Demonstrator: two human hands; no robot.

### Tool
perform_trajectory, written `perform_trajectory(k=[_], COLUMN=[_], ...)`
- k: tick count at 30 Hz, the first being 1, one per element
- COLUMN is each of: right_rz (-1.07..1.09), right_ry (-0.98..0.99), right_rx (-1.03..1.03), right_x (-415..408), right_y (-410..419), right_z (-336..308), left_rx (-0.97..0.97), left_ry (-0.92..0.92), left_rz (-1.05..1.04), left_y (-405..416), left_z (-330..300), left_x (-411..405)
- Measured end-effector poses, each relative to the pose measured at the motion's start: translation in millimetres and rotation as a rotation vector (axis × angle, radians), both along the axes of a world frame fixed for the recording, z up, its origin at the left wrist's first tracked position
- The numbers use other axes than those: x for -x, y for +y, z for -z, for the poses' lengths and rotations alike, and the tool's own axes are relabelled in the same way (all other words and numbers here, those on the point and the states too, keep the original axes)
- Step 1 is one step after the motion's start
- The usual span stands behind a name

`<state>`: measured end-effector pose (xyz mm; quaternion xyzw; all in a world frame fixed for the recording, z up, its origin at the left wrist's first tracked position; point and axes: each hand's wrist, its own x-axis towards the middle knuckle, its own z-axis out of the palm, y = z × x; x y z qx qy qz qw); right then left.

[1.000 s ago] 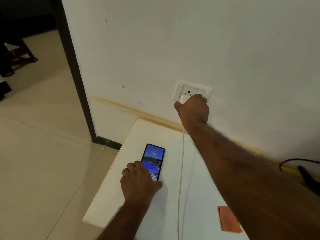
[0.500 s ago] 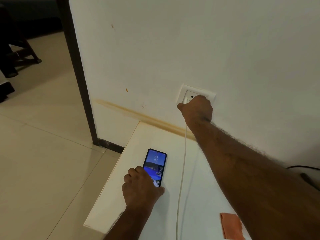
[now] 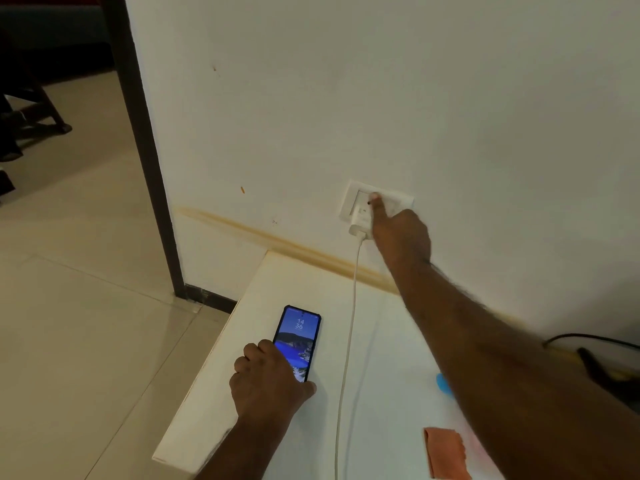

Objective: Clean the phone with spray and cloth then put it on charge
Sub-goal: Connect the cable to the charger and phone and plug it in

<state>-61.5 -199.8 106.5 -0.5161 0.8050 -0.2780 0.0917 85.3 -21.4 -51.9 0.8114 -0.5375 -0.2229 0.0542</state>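
A dark-cased phone (image 3: 298, 332) lies face up with its screen lit, near the left edge of a white table (image 3: 388, 358). My left hand (image 3: 268, 382) grips its near end, fingers curled over it. A white charger (image 3: 360, 226) sits in the wall socket (image 3: 398, 199), and its white cable (image 3: 348, 341) hangs down across the table. My right hand (image 3: 401, 233) reaches to the socket plate, index finger straight and pressing on it just above the charger. An orange cloth (image 3: 446, 452) lies at the near right. A small blue object (image 3: 443, 384) peeks from behind my right forearm.
The table stands against a white wall. A dark door frame (image 3: 145, 150) and tiled floor (image 3: 79, 341) are to the left, with chair legs (image 3: 34, 116) beyond. A black cable and a dark object (image 3: 595, 362) lie at the table's right end.
My right hand has let go of the charger, which now sits in the socket, and has stretched its index finger onto the socket plate. The left hand has stayed on the phone.
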Motion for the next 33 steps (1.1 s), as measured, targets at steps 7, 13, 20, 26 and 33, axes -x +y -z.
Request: perform_trajectory(k=[7,13,20,26,33], right_rz=[-0.093,-0.104,-0.086,-0.088,-0.183], right_ry=[0.181,0.114,0.131,0.137,0.129], right_rx=[-0.032,0.041,0.091,0.108,0.043], right_x=[51,40,37,37,49], right_y=[0,-13,-20,-22,-4], right_z=[14,16,23,25,22], left_rx=[-0.026,-0.027,0.001,0.071,0.205], left_ry=[-0.007,-0.015,-0.009,0.017,-0.043], left_rz=[0.001,0.013,0.026,0.005,0.023], left_y=[-2,-2,-3,-4,-4], left_z=[0,3,-4,-7,-16], left_x=[-2,-3,-5,-4,-1])
